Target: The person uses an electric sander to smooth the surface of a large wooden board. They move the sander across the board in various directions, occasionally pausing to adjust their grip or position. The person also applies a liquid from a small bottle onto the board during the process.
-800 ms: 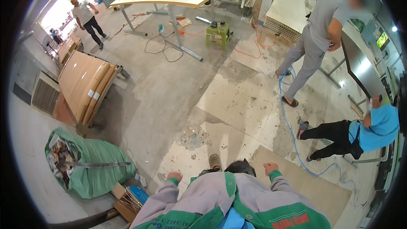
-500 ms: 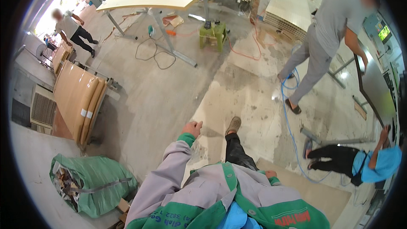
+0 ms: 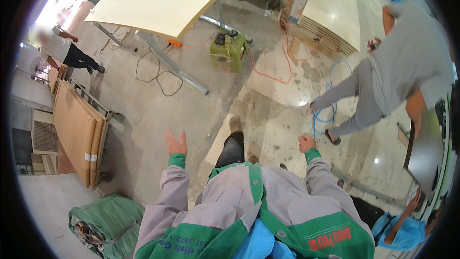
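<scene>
My left hand point(image 3: 176, 142) is held out in front of me over the bare floor, fingers stretched and thumb apart, with nothing in it. Curled into a loose fist, my right hand point(image 3: 306, 143) is raised on the other side, and I see nothing in it. Neither hand touches anything. The nearest thing to the right hand is a blue hose point(image 3: 315, 124) looped on the floor, by the feet of a person in grey point(image 3: 402, 62). Beyond both hands stands a green stool point(image 3: 228, 57) with dark tools point(image 3: 226, 37) on top.
Far ahead, a large pale panel point(image 3: 158, 0) rests on metal legs. Stacked panels point(image 3: 330, 9) stand at far right. Brown wrapped boards point(image 3: 79, 124) and a green sack point(image 3: 108, 220) line the left. Cables point(image 3: 163, 76) cross the floor. Another person in blue point(image 3: 400, 230) works at right.
The stool and table have come closer. My left hand has swung left and opened out; my right hand has come up into view. The person in grey has straightened and turned.
</scene>
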Motion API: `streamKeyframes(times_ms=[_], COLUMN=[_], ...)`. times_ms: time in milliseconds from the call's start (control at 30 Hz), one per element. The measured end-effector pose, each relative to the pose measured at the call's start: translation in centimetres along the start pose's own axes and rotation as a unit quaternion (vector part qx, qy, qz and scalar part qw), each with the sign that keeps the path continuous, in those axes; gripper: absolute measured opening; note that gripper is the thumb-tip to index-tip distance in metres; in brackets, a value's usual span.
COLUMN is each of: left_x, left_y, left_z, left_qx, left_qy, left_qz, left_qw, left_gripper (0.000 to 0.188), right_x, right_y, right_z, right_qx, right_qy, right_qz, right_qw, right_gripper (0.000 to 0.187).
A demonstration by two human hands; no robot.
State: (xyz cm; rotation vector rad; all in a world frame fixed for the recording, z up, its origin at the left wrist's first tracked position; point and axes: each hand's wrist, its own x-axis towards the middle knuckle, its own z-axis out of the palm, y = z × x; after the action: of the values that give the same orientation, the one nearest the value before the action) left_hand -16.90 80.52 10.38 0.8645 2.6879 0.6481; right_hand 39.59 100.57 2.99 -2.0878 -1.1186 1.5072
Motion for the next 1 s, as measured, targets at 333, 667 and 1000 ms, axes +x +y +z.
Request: streamKeyframes(times_ms=[333, 667, 1000], left_x=[34.1, 51.4, 59.2], left_y=[27.5, 48.3, 64.0], left_z=[2.5, 15.9, 21.8], left_qx=[0.165, 0.214, 0.212], left_qy=[0.038, -0.008, -0.049], left_qz=[0.131, 0.182, 0.192], left_qw=[0.977, 0.960, 0.957], left_gripper=[0.106, 0.105, 0.101], right_x=[10.9, 23.9, 51.0], right_y=[-15.5, -19.4, -42.7], right_z=[-0.4, -6.1, -12.7], right_qx=[-0.124, -0.362, -0.157], right_qy=[-0.009, -0.064, -0.025], right_qz=[0.099, 0.010, -0.001], right_qw=[0.987, 0.930, 0.987], right_gripper=[0.029, 0.039, 0.032])
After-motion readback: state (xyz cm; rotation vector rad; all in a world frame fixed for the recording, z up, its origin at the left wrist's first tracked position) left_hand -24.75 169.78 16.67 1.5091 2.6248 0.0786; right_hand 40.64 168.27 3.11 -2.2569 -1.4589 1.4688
